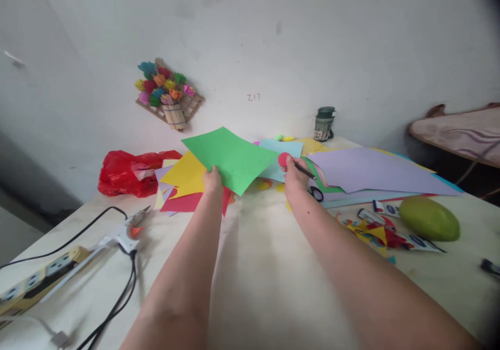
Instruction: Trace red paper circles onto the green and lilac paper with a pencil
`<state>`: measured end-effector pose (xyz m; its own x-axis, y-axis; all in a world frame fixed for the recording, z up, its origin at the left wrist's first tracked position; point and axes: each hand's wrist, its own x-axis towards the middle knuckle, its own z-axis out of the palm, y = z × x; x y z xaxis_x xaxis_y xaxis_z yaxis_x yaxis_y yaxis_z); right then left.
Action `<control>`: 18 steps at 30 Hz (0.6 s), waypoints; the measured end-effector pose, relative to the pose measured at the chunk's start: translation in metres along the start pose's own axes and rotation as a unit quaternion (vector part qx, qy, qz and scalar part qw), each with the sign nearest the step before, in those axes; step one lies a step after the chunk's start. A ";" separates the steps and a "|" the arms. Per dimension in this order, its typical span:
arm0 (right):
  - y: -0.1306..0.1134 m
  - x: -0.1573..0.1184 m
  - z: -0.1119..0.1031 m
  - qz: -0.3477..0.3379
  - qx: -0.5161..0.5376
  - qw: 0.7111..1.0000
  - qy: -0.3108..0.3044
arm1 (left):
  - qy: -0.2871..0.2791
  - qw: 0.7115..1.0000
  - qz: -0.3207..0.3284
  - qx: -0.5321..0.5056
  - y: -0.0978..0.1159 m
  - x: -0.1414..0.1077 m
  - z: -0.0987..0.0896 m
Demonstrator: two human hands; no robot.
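Note:
My left hand [213, 179] pinches a green paper sheet [234, 157] by its near edge, holding it tilted above the table. Between the fingertips of my right hand [296, 177] is a small red paper circle [283, 159], and a dark pen [305, 171] sticks out to the right from the same hand. The sheet's right corner reaches close to the circle; whether they touch I cannot tell. Yellow paper [183, 177] and red paper [187, 202] lie below my left hand. Beside my right wrist are the dark handles of scissors [316, 194], partly hidden.
Lavender paper [375, 170] tops a stack at right. Nearer lie glue tubes [424, 243], paper scraps [371, 234] and a green fruit [429, 219]. A glue gun [127, 233], cables and a power strip [42, 274] occupy the left. Behind stand a red bag [127, 173] and a jar [324, 124].

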<state>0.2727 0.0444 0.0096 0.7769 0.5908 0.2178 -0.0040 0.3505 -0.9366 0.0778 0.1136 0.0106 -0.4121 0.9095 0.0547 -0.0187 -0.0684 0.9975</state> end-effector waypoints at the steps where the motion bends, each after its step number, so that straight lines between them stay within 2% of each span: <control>1: -0.002 0.003 0.000 -0.013 -0.001 1.000 0.006 | -0.019 1.000 -0.009 0.000 -0.001 -0.002 0.009; 6: -0.002 0.001 -0.001 -0.061 -0.042 0.997 -0.010 | -0.146 0.986 -0.077 0.015 -0.003 -0.010 0.045; 8: 0.005 -0.006 0.000 -0.066 -0.044 0.996 -0.034 | -0.209 0.974 -0.090 0.010 -0.001 -0.011 0.049; 9: 0.010 -0.010 0.001 -0.054 -0.050 0.996 -0.054 | -0.275 0.957 -0.095 -0.005 0.001 -0.011 0.047; 10: 0.014 -0.014 0.003 -0.038 -0.058 0.995 -0.078 | -0.298 0.950 -0.096 -0.010 0.003 -0.009 0.042; 11: 0.019 -0.019 0.005 -0.028 -0.057 0.992 -0.106 | -0.282 0.955 -0.088 0.001 0.006 -0.007 0.036; 14: 0.029 -0.030 0.014 0.001 -0.060 0.983 -0.171 | -0.157 0.986 -0.020 0.058 0.014 0.000 0.007; 18: 0.033 -0.048 0.025 0.056 -0.051 0.969 -0.234 | -0.016 0.999 0.000 0.046 0.022 0.005 -0.039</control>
<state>0.2198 0.0455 -0.0250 0.4042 0.8946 0.1907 0.0087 0.2047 -0.9788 0.0396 0.1007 0.0312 -0.3831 0.9222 0.0537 0.0645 -0.0313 0.9974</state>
